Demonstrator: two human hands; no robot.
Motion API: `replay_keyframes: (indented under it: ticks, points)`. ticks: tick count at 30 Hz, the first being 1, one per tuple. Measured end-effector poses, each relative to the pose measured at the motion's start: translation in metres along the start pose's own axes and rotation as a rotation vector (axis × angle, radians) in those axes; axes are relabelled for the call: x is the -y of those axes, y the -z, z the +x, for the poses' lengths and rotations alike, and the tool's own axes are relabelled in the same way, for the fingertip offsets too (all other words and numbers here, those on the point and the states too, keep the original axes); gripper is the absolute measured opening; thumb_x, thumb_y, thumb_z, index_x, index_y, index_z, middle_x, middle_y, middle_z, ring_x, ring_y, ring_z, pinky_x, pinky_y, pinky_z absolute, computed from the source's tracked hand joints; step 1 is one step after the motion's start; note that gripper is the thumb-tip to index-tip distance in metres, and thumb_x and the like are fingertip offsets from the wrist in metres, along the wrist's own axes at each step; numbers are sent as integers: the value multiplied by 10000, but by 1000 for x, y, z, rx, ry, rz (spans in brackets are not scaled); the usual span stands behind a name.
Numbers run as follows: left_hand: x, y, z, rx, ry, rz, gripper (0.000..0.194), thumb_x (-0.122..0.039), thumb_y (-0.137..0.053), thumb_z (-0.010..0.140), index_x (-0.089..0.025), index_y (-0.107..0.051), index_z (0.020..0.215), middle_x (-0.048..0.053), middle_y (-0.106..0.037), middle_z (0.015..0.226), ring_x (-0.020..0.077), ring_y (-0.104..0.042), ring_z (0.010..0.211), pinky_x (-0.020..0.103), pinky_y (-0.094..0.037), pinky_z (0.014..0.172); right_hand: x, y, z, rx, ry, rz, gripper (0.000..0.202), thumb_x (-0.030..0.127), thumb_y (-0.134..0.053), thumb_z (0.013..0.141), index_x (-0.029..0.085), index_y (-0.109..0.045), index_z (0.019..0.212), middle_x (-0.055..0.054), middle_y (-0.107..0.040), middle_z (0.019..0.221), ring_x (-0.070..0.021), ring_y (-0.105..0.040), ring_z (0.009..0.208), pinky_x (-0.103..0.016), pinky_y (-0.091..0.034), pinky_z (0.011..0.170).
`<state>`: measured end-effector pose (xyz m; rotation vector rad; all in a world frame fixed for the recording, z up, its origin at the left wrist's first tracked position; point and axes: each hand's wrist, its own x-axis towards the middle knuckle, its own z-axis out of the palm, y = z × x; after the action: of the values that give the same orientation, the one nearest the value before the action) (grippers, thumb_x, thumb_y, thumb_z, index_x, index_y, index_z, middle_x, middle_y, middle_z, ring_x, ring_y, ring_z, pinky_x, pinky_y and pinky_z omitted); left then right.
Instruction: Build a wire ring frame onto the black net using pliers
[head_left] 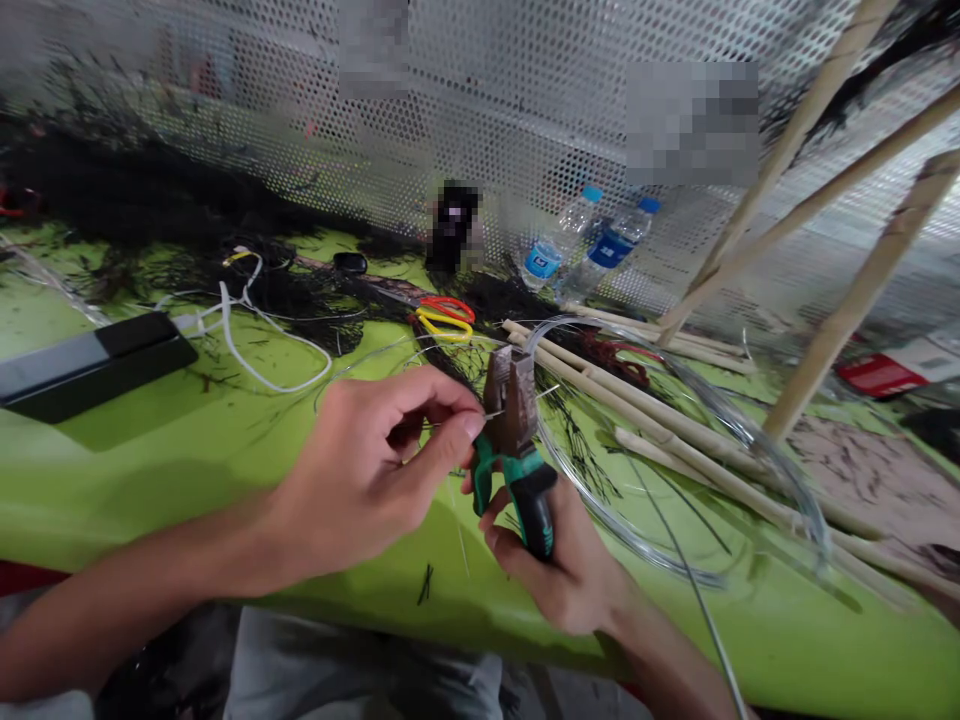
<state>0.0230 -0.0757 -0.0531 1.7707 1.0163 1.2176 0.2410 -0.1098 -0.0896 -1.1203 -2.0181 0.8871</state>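
Thumb and forefinger of my left hand (375, 465) are pinched on a thin wire (493, 414), whose tip pokes out to the right past the plier jaws. My right hand (559, 560) is wrapped round the green and black handles of the pliers (517, 440). The jaws point up and stand slightly apart, with the wire passing between them. Both hands are close together above the green table (337, 530). Behind the pliers lies a coil of clear wire (622, 540).
Scissors with red and yellow handles (446, 318), a black box (97, 365) with a white cable (277, 385), and two water bottles (544, 258) lie or stand beyond. Bamboo sticks (675, 440) cover the right side; dark twigs (187, 190) are heaped at the back left.
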Motion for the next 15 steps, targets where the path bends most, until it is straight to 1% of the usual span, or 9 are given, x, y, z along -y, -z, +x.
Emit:
replay_keyframes:
  ticks: [5, 9, 12, 15]
  points:
    - [-4, 2, 2, 36, 43, -93, 117, -244, -683, 925, -226, -734, 821, -73, -627, 593, 59, -511, 467, 164, -325, 401, -12, -3, 5, -11, 80, -125, 281, 126, -592, 770, 241, -591, 1027, -33, -657, 910, -203, -630, 745, -342, -523, 691]
    - [-5, 2, 2, 52, 55, -118, 119, -230, -686, 912, -227, -741, 806, -63, -665, 636, 80, -581, 532, 166, -404, 456, -23, -6, 11, -50, 111, -186, 328, 148, -597, 746, 239, -603, 1060, -11, -633, 815, -191, -587, 656, -333, -502, 641]
    - [-5, 2, 4, 57, 60, -125, 122, -227, -681, 902, -227, -742, 796, -58, -678, 652, 90, -596, 562, 172, -433, 480, -30, -8, 16, -75, 98, -201, 412, 153, -613, 708, 237, -611, 1112, -8, -620, 772, -201, -567, 636, -347, -497, 632]
    - [-5, 2, 5, 65, 67, -132, 130, -227, -677, 893, -230, -737, 778, -60, -661, 625, 94, -577, 548, 179, -420, 468, -33, -10, 19, -89, 82, -191, 440, 162, -625, 696, 235, -618, 1130, -31, -650, 804, -223, -597, 675, -372, -518, 662]
